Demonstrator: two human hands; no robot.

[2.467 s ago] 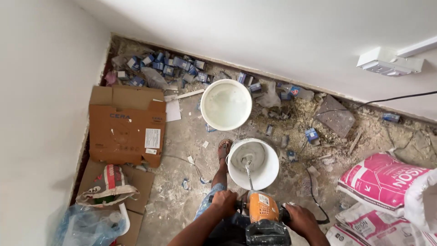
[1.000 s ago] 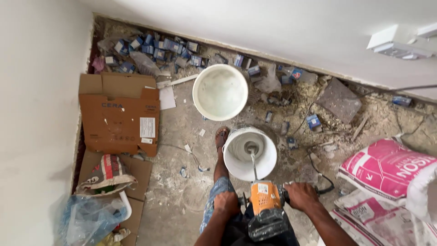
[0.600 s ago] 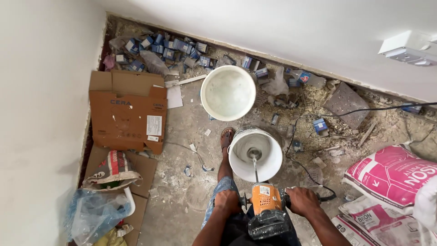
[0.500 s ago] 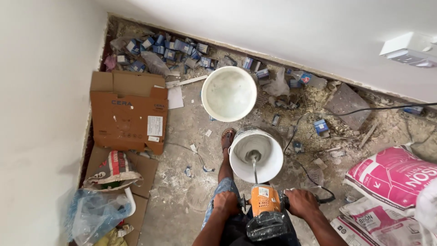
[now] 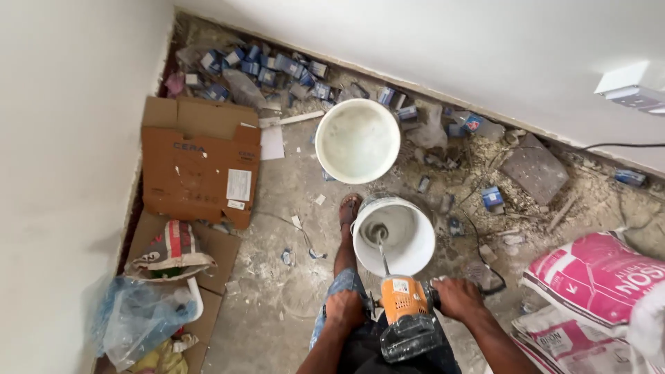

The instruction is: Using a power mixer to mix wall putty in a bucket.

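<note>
Hands on the mixer: the left hand [image 5: 344, 307] is wrapped tight around the near-side grip of the orange power mixer [image 5: 405, 315], and the right hand [image 5: 457, 298] is clamped on the opposite handle at three o'clock of the tool. From the mixer body the metal shaft [image 5: 380, 253] runs up toward twelve o'clock and drops into the white bucket [image 5: 409, 239], where the paddle sits in grey mix at the bottom. A sandalled foot [image 5: 348, 210] is planted just beside that bucket at nine o'clock, touching or nearly touching its wall. Further out at twelve o'clock stands a second white bucket [image 5: 357, 140], close to the first but apart from it. Over at ten o'clock a flattened cardboard box [image 5: 201, 163] lies on the dusty floor [image 5: 277, 291]. Pink cement sacks [image 5: 596, 277] are piled at three o'clock, and small blue cartons [image 5: 277, 66] litter the base of the wall.
</note>
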